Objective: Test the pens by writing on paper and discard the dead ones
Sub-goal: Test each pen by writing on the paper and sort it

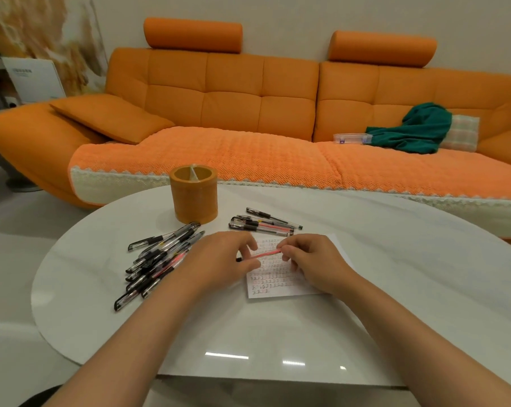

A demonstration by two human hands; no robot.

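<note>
1. Mix-up is the main risk. Two groups of pens lie on the white table [365, 304]: a large pile of pens [157, 259] to the left of the hands and a smaller cluster of pens [266, 224] just beyond the paper [277, 286]. Nothing marks which group is tested or dead, so a pen set down on the wrong side would, in my judgement, spoil the sorting.
2. A false verdict is also possible. The paper is already crowded with rows of marks, so a faint new stroke could get lost among them. A pen slow to start might be thrown out too soon.
3. The red pen [266, 254] is held at both ends, as if being capped or uncapped, though I cannot tell which. A sharp pull could send a cap rolling off the table.
4. The left hand [227, 259] pinches the pen's left end, where a dark tip shows, between thumb and curled fingers.
5. The right hand [310, 257] pinches the other end, thumb against forefinger, with the remaining fingers curled in. Both grips are narrow and tight on the barrel.
6. The red pen hangs between the hands, over the upper part of the paper, rising slightly towards the right. I cannot tell whether it touches the sheet.
7. The orange pen holder [194, 195] stands beyond the large pile.
</note>
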